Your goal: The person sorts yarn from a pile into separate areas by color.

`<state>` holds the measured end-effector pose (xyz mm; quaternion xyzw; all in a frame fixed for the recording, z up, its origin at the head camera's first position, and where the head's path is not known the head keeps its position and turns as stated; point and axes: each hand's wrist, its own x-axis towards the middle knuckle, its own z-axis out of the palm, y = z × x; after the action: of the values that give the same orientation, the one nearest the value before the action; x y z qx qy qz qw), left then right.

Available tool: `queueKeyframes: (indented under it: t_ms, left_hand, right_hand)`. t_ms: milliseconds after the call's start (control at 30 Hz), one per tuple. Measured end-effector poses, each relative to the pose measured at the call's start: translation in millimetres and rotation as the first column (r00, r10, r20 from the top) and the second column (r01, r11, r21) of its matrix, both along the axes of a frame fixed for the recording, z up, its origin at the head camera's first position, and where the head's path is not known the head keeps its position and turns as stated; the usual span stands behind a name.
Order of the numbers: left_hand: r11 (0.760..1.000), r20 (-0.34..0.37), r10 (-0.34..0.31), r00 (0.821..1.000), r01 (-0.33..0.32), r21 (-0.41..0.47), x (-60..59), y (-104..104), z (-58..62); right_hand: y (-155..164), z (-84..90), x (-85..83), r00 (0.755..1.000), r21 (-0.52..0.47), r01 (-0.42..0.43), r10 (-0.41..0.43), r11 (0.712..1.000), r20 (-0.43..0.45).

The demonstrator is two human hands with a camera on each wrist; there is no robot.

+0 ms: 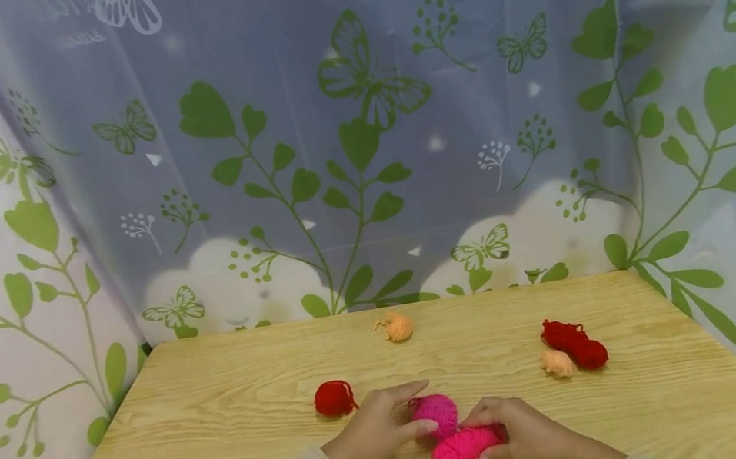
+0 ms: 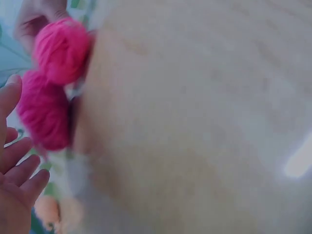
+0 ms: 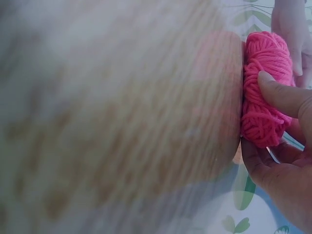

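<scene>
In the head view my right hand (image 1: 529, 433) grips one end of a bright pink yarn skein (image 1: 466, 452), thumb on the near side and fingers behind. The right wrist view shows the thumb laid over the strands of this pink skein (image 3: 267, 92), which sits low on the table. Just beyond it is a magenta yarn ball (image 1: 436, 414), right up against the skein. My left hand (image 1: 375, 430) is beside the magenta ball, thumb and forefinger spread around its left side. The left wrist view shows the fingers (image 2: 22, 168) loosely extended, apart from the magenta yarn (image 2: 44, 112).
A red yarn ball (image 1: 334, 398) lies left of the left hand. Far back is a small peach ball (image 1: 398, 327) with a loose tail. To the right, red yarn (image 1: 575, 343) lies against a peach bundle (image 1: 557, 363). Printed curtains (image 1: 357, 145) border the wooden table (image 1: 221, 388).
</scene>
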<state>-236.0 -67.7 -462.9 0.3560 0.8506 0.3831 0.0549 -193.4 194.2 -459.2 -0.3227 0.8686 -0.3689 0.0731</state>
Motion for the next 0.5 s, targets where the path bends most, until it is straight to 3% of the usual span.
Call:
queueKeyframes:
  t_ms: [267, 500]
  left_hand:
    - [0.994, -0.081, 0.102, 0.991, -0.104, -0.023, -8.4, -36, 29.8]
    - [0.983, -0.148, 0.167, 0.975, -0.176, -0.047, -15.3, -65, 33.5]
  right_hand:
    - [-2, 0.6, 1.1, 1.0, 0.007, 0.015, -0.016, 1.0, 0.016]
    - [-2, 2.2, 1.4, 0.999, 0.012, 0.031, -0.031, 0.999, 0.036]
